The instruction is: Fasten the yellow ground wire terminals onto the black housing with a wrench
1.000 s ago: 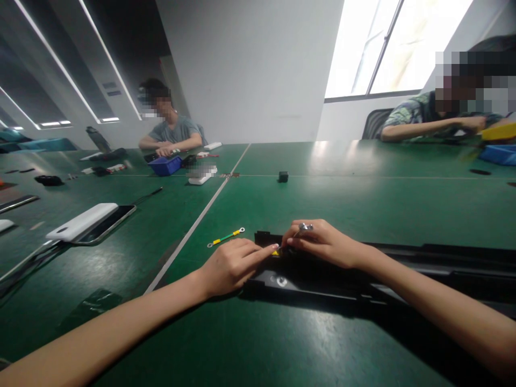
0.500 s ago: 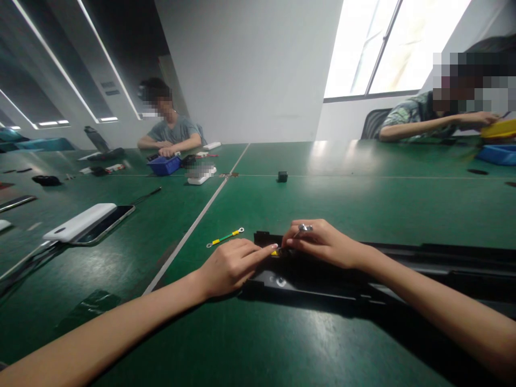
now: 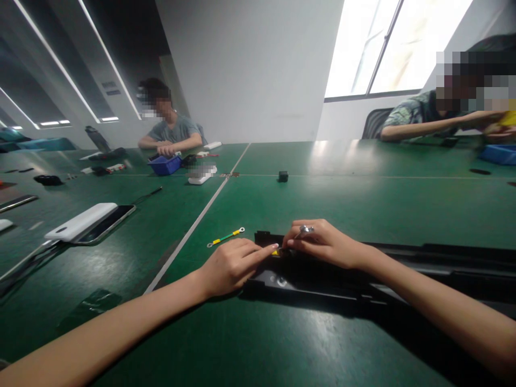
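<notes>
Part: small yellow piece (image 3: 275,252) on the long black plastic housing (image 3: 322,279), at its 9 o'clock end.
Left hand (image 3: 229,266): forefinger pressing the piece.
Right hand (image 3: 322,244): fingertips pinching it.
10 o'clock: green-yellow ring-terminal wire (image 3: 226,237) on green table (image 3: 282,333).

Green table (image 3: 363,204) with white seam line (image 3: 193,226). Left: white power bank (image 3: 80,221) on phone (image 3: 108,221). Far left: blue bin (image 3: 165,164), person (image 3: 171,131) seated. Far centre: small black cube (image 3: 283,176). Far right: second person (image 3: 427,118), blue tray (image 3: 497,153).
</notes>
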Motion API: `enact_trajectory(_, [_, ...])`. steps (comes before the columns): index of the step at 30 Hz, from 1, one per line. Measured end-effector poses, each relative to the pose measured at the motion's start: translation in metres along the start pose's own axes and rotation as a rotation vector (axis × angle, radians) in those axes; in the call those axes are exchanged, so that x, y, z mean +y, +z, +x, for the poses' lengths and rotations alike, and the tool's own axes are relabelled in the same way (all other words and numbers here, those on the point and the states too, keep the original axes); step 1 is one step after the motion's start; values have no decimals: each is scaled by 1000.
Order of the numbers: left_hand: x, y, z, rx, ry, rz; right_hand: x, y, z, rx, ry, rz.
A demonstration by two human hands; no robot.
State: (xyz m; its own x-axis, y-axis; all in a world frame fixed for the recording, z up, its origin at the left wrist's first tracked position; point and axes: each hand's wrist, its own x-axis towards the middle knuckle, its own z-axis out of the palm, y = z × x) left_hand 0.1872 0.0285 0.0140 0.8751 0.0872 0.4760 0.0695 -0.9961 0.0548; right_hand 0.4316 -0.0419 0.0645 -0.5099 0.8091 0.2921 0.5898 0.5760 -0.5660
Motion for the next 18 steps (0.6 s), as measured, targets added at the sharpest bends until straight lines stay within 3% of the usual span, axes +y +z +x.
enact_trajectory(18, [-1,0,0,-2,-1,6,0,0,0,-22,64,74])
